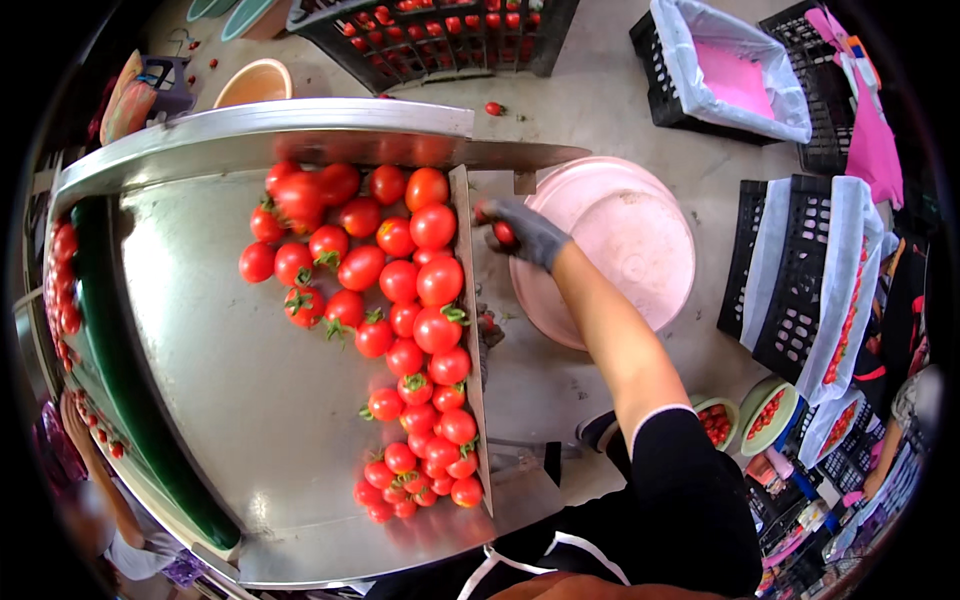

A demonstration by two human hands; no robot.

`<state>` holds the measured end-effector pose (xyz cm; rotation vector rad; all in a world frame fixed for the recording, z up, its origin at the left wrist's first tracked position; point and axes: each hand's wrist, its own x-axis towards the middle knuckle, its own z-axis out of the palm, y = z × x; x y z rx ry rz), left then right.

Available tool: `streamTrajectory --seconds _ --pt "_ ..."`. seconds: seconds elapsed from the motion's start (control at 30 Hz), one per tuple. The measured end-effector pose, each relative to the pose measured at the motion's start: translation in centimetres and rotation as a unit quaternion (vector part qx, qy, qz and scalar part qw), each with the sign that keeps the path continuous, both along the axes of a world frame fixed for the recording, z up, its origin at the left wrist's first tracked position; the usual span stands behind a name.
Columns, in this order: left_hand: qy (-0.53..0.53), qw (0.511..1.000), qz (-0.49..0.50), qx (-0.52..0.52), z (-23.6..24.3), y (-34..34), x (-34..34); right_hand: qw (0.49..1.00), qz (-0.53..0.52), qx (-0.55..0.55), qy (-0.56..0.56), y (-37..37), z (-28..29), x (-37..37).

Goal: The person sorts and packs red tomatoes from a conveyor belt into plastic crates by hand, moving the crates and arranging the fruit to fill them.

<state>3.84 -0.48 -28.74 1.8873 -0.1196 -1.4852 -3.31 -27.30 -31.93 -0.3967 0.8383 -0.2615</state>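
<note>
My right hand [530, 232], in a dark grey glove, reaches past the right side of a metal sorting tray [190, 300]. Its fingers are curled round tomatoes; one red tomato [504, 233] shows between them, and another bit of red is at the fingertips. Beneath and beside the hand is a large round pink tub or lid [635, 250]. Many red tomatoes [399, 281], some with green stalks, lie against the tray's right-hand wall [470, 350]. My left hand does not show.
A dark green roller [125, 370] borders the tray's left, with smaller tomatoes [62, 280] beyond it. Black crates stand at the top [440, 50] and right [790, 280]. A lined crate [735, 75] is at upper right. Another person's arm [110, 500] shows at lower left.
</note>
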Motion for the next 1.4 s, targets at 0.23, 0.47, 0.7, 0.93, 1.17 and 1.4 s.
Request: streamTrajectory --seconds 0.23,0.47,0.7,0.93,1.17,1.4 --pt "0.114 0.985 -0.064 -0.11 0.5 -3.3 -7.8 0.948 -0.008 0.284 -0.144 3.8 12.7 -9.8" --pt "-0.103 0.896 -0.176 -0.394 14.6 -2.0 -18.5 0.958 -0.175 0.111 -0.197 10.7 19.6 -26.8" --pt "-0.305 0.671 -0.367 -0.567 27.5 -8.8 -22.8 0.884 -0.299 0.09 -0.348 16.5 25.6 -32.7" --pt "-0.353 0.636 -0.419 -0.543 28.3 -4.4 -21.1 0.826 -0.516 -0.061 -0.22 19.3 30.8 -37.4" --pt "-0.327 0.691 -0.454 -0.457 25.0 2.6 -13.3 0.736 -0.634 -0.125 -0.2 17.3 33.0 -43.1" --pt "-0.299 0.716 -0.468 -0.424 25.3 4.8 -13.1 0.749 -0.616 -0.243 -0.023 13.8 29.6 -51.1"
